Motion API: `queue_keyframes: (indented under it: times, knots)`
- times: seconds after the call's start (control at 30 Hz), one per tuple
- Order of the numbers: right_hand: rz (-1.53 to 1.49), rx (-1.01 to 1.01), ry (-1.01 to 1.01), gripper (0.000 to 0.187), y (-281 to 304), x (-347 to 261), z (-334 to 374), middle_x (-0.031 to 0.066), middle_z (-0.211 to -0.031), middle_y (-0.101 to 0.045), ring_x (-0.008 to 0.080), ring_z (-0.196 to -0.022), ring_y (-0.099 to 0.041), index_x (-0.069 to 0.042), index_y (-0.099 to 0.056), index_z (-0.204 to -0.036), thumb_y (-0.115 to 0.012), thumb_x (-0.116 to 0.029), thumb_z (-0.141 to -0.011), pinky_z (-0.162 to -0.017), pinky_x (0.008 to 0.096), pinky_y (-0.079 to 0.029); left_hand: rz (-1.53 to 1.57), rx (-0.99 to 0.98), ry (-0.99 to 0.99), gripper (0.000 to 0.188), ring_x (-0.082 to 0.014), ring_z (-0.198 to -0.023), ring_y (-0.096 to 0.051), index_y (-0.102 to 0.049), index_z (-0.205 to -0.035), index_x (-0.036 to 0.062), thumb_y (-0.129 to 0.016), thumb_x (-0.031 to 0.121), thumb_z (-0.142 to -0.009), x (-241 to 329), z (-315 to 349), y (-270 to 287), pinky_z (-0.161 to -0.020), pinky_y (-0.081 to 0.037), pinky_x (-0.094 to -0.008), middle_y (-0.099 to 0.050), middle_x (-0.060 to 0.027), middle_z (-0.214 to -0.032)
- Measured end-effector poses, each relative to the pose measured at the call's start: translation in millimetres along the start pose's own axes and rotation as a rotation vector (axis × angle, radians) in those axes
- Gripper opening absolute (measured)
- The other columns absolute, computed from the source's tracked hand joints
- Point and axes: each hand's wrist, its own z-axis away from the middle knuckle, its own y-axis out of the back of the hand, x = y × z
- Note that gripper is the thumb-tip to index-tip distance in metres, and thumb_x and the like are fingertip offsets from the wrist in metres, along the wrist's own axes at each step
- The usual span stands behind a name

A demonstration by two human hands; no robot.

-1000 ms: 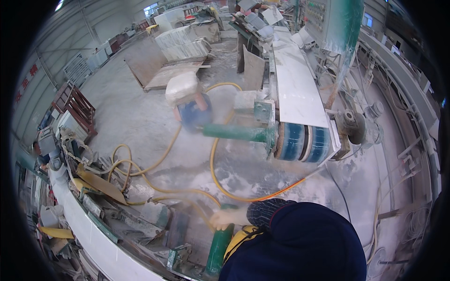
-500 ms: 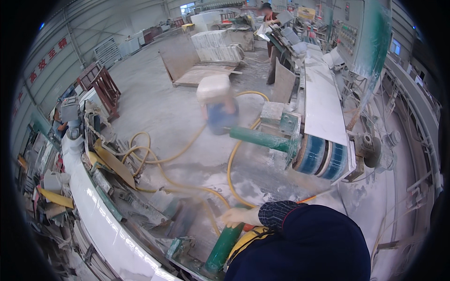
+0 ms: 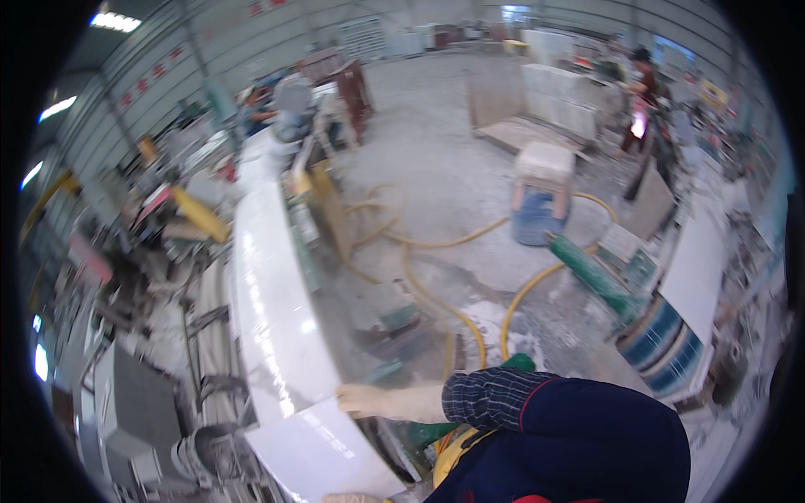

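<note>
Head view: at left, a long glossy white slab point(image 3: 272, 293) runs toward the far side, and a smaller white panel point(image 3: 323, 453) lies at its near end; whether they overlap, I cannot tell. Left hand point(image 3: 352, 498) is mostly cut off by the near edge, its grip hidden. Right hand point(image 3: 362, 401) has its fingers at the panel's far right corner; clamped or resting, I cannot tell. Good handling probably means even support, fingertips out of the seam, and the checked cuff point(image 3: 495, 398) clear of the green cylinder point(image 3: 520, 362).
</note>
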Motion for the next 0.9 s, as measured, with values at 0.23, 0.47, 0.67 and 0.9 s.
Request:
queue_keyframes:
  times: [0.23,0.47,0.67,0.9]
  knots:
    - [-0.297,-0.248,-0.154,0.042,-19.4,33.8,-17.6,0.0138,-0.129,-0.063,0.0246,-0.113,-0.064,0.0,-0.058,-0.133,-0.069,-0.013,-0.094,-0.097,0.0399,-0.054,0.009,0.07,0.275,0.035,-0.027,-0.102,-0.063,-0.057,-0.117,0.004,-0.056,0.033,-0.096,-41.1,20.8,30.2,-0.088,-0.05,-0.0362,-0.06,-0.0125,-0.114]
    - [-0.056,-0.099,-0.264,0.041,-28.1,56.5,-13.9,0.0125,-0.118,-0.07,0.0235,-0.103,-0.068,-0.001,-0.068,-0.122,-0.076,-0.025,-0.09,-0.09,0.0404,-0.056,0.027,0.049,0.28,0.033,-0.0256,-0.099,-0.065,-0.06,-0.114,0.0048,-0.057,0.033,-0.096,-28.9,63.7,43.6,-0.086,-0.052,-0.0354,-0.062,-0.0109,-0.11]
    - [0.783,-0.344,-0.162,0.051,-83.1,11.9,73.7,0.0094,-0.113,-0.074,0.0181,-0.101,-0.069,-0.004,-0.067,-0.125,-0.078,-0.031,-0.083,-0.09,0.0346,-0.053,0.008,-0.033,0.073,0.032,-0.0244,-0.096,-0.067,-0.062,-0.111,0.0055,-0.059,0.033,-0.095,7.9,63.2,43.7,-0.083,-0.053,-0.0346,-0.064,-0.0095,-0.107]
    - [0.818,-0.263,0.012,0.047,-52.8,-18.0,157.7,0.0094,-0.113,-0.074,0.0207,-0.103,-0.069,-0.006,-0.069,-0.12,-0.079,-0.033,-0.082,-0.091,0.0363,-0.052,0.035,-0.251,-0.45,0.03,-0.0231,-0.093,-0.069,-0.065,-0.108,0.0063,-0.06,0.032,-0.094,107.7,32.7,10.1,-0.08,-0.055,-0.0337,-0.067,-0.0079,-0.104]
